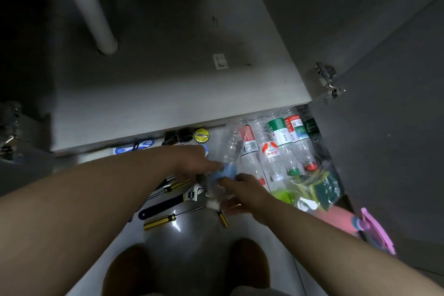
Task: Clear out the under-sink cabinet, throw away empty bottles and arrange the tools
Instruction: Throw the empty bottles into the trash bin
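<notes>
The clear bottle [231,144] lies slantwise at the frame's centre, on the floor in front of the cabinet [168,79]. The right hand [242,192] grips its near end, fingers curled round it just above the white cap [212,205]. The left hand [194,161] reaches its fingertips to the blue label [228,172]; whether they pinch it I cannot tell. Just below the hands lie a wrench [173,202] and yellow-handled screwdrivers [161,221]. To the right, a row of labelled bottles [281,146] lies side by side, with bagged sponges [322,187] below them.
</notes>
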`<state>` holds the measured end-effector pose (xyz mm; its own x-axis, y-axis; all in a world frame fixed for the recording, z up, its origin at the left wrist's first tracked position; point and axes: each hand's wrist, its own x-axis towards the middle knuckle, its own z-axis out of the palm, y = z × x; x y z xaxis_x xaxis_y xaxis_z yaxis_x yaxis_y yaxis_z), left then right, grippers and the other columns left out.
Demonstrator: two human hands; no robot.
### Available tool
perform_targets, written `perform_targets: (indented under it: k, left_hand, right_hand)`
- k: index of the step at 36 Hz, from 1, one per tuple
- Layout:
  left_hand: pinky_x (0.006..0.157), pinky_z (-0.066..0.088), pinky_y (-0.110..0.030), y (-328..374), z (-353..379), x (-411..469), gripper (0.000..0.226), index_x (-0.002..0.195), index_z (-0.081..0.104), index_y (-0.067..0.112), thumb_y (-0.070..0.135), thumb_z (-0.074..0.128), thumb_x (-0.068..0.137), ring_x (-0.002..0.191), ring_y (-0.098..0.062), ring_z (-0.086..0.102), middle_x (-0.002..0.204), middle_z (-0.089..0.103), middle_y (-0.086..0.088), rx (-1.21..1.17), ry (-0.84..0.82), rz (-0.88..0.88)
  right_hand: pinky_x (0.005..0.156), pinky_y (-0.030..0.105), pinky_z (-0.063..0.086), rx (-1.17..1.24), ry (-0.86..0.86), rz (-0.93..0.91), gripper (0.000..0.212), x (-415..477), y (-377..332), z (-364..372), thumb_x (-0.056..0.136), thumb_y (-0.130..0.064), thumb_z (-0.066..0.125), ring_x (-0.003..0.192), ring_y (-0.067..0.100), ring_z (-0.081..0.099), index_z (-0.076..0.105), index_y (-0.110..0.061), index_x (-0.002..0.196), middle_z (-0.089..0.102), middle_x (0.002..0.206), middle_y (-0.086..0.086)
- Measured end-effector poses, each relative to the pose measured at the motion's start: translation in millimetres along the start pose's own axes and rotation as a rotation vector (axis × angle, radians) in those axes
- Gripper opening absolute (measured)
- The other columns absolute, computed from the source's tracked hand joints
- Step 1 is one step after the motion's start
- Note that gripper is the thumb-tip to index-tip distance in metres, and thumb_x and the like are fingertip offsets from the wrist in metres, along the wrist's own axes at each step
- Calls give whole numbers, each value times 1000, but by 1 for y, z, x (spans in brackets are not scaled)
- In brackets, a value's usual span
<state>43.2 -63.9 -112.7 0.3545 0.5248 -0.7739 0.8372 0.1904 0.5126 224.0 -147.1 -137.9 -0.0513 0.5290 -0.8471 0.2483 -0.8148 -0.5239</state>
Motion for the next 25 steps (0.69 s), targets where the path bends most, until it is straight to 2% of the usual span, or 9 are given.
perform_targets:
  k: [2, 3, 4, 8, 10, 13, 15, 18, 25]
  left_hand:
    - [75, 52, -22, 4, 3, 1, 79, 140, 42, 4, 59, 67, 89, 96, -15, 67, 132, 60, -19, -113, -23, 63]
    - [72, 53, -18, 5, 3, 1, 61, 130, 57, 19, 59, 71, 85, 96, -10, 65, 128, 64, -8, -171, -42, 62]
    - [68, 53, -17, 6, 3, -2, 57, 113, 41, 28, 60, 75, 81, 97, -8, 62, 121, 62, 2, -215, -46, 60]
    - [81, 58, -38, 7, 1, -4, 61, 117, 50, 24, 52, 84, 75, 102, -19, 65, 115, 61, -1, -139, 76, 80]
    - [89, 59, -46, 2, -1, -2, 55, 117, 49, 24, 44, 82, 79, 102, -25, 67, 114, 63, -4, -181, 102, 87]
    - [63, 60, -27, -4, -6, -4, 44, 111, 47, 30, 40, 79, 82, 91, -17, 67, 106, 64, 0, -257, 145, 76]
    - [62, 60, -25, -9, -8, -3, 42, 110, 50, 30, 40, 80, 83, 89, -17, 69, 105, 66, -1, -291, 167, 66]
    - [84, 61, -41, -20, -11, 0, 49, 118, 55, 20, 39, 82, 82, 96, -24, 70, 109, 69, -8, -327, 178, 56]
    - [90, 59, -49, -30, -12, 8, 36, 111, 66, 15, 34, 81, 84, 96, -27, 72, 103, 73, -10, -307, 185, 95]
  right_hand:
    - [68, 35, 61, 33, -162, -71, 54, -19, 0, 4, 78, -42, 78, 83, 27, 75, 61, -13, 120, 76, 100, 13]
    - [70, 34, 60, 14, -201, -101, 49, -25, 1, 5, 82, -38, 77, 88, 27, 75, 60, -15, 122, 75, 104, 12]
    - [72, 33, 60, -14, -228, -125, 45, -29, 1, 5, 86, -34, 76, 93, 28, 74, 60, -16, 123, 74, 108, 11]
    - [79, 28, 59, -153, -298, -221, 27, -21, -1, -13, 89, -19, 74, 99, 22, 72, 67, -18, 116, 72, 114, 7]
    - [82, 30, 57, -226, -160, -266, 25, -4, -3, -26, 88, -15, 73, 99, 20, 69, 69, -21, 112, 71, 112, 3]
    - [88, 32, 54, -571, 306, -351, 40, 30, -5, -42, 86, -19, 74, 108, 24, 60, 59, -16, 123, 58, 121, 7]
    - [95, 40, 51, -751, 504, -350, 57, 46, -7, -48, 84, -26, 74, 115, 28, 52, 48, -14, 133, 47, 128, 11]
    - [93, 44, 51, -904, 569, -276, 69, 64, -8, -49, 83, -37, 75, 120, 32, 48, 40, -11, 137, 43, 132, 13]
    - [82, 45, 55, -963, 625, -154, 84, 88, -1, -32, 80, -52, 76, 104, 32, 67, 33, -11, 140, 55, 131, 9]
